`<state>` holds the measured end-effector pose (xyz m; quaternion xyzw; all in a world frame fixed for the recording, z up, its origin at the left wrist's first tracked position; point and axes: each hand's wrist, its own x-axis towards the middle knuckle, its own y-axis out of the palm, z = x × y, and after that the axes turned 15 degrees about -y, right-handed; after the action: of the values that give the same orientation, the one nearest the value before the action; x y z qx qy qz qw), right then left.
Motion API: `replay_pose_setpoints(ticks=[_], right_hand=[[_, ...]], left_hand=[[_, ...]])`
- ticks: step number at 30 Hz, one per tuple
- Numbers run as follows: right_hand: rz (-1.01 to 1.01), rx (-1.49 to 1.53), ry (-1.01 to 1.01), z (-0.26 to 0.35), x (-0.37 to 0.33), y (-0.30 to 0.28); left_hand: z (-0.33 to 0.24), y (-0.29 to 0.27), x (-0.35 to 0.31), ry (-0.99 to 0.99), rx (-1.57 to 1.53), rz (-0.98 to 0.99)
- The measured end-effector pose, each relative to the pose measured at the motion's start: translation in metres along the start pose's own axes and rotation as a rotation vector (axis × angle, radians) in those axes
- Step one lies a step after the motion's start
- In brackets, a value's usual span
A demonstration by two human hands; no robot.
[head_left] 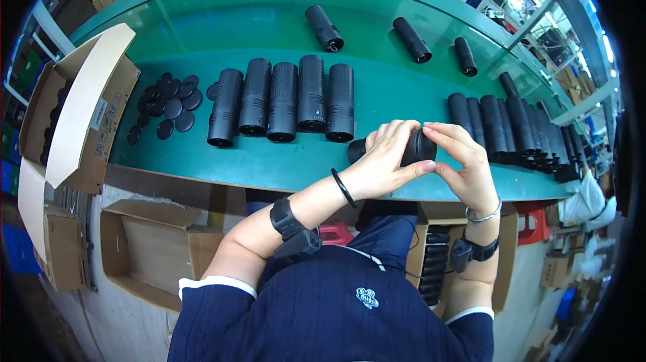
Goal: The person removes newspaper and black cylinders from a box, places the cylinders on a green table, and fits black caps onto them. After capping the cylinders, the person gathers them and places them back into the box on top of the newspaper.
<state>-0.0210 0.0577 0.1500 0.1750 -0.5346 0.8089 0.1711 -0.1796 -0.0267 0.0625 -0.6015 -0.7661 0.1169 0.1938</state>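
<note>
A black ridged cylinder [418, 149] lies sideways in my hands, above the front edge of the green table [269, 163]. My left hand [385, 163] wraps over its body from above, the thumb reaching along the near side. At the right end of the cylinder, my right hand [468, 163] grips the round rim between fingers and thumb. Whether a separate cap sits on that end, I cannot tell. Just left of my hands, several black cylinders [282, 99] lie side by side with their ends toward me. Loose black round discs [173, 107] are scattered farther left.
A cardboard box [101, 116] holding dark parts stands at the table's left end. More black cylinders [494, 123] line the right side, and single black cylinders [410, 39] lie toward the back. Below the table are an open box [148, 254] and a box of black cylinders [434, 268].
</note>
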Motion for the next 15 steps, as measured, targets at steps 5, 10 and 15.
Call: replay_pose_setpoints(ticks=[5, 10, 15], right_hand=[[0.024, -0.046, 0.027, 0.005, -0.002, 0.0], [0.025, -0.097, 0.005, 0.009, -0.001, 0.001], [0.074, -0.176, 0.024, 0.02, 0.005, 0.003]], left_hand=[[-0.002, 0.004, -0.003, 0.001, 0.002, -0.027], [-0.003, 0.004, -0.005, 0.019, -0.009, -0.055], [0.0, 0.004, -0.005, 0.031, -0.039, -0.051]])
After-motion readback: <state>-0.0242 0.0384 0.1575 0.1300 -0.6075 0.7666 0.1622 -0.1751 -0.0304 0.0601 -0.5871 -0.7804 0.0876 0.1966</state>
